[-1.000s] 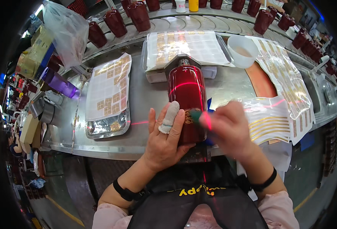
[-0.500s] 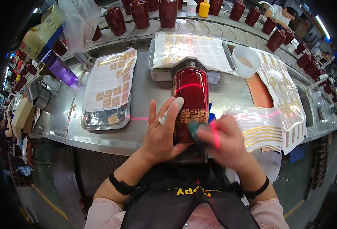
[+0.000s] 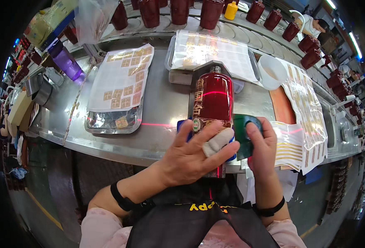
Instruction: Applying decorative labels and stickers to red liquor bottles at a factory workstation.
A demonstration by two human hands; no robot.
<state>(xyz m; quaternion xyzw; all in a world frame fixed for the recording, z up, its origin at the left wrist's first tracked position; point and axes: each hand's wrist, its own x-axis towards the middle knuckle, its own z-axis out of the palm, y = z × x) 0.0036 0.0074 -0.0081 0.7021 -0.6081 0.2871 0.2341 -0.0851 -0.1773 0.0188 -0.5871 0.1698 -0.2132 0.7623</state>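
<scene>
A dark red glossy bottle (image 3: 215, 99) with gold lettering and an ornate gold band lies in a dark cradle (image 3: 194, 76), its neck pointing away from me. Across its lower part spreads my left hand (image 3: 190, 155), fingers apart, with white covers on some fingertips; it hides much of the band. Whether the palm presses on the glass I cannot tell. Just right of the bottle, my right hand (image 3: 263, 142) pinches a flat green scraper (image 3: 242, 138) between thumb and fingers. Blue pieces show beside the cradle, partly covered by my left hand. A red laser line crosses the bottle.
Gold sticker sheets lie on a clear tray (image 3: 112, 124) at left, a tray (image 3: 172, 53) behind the bottle, and the right side. A white tub (image 3: 271, 72) stands back right, a purple bottle (image 3: 66, 64) back left. More red bottles line the conveyor (image 3: 248, 31).
The red bottle has turned, bringing gold lettering into view on its left side. My left hand has moved rightward across it. My right hand has drawn the green scraper away to the right.
</scene>
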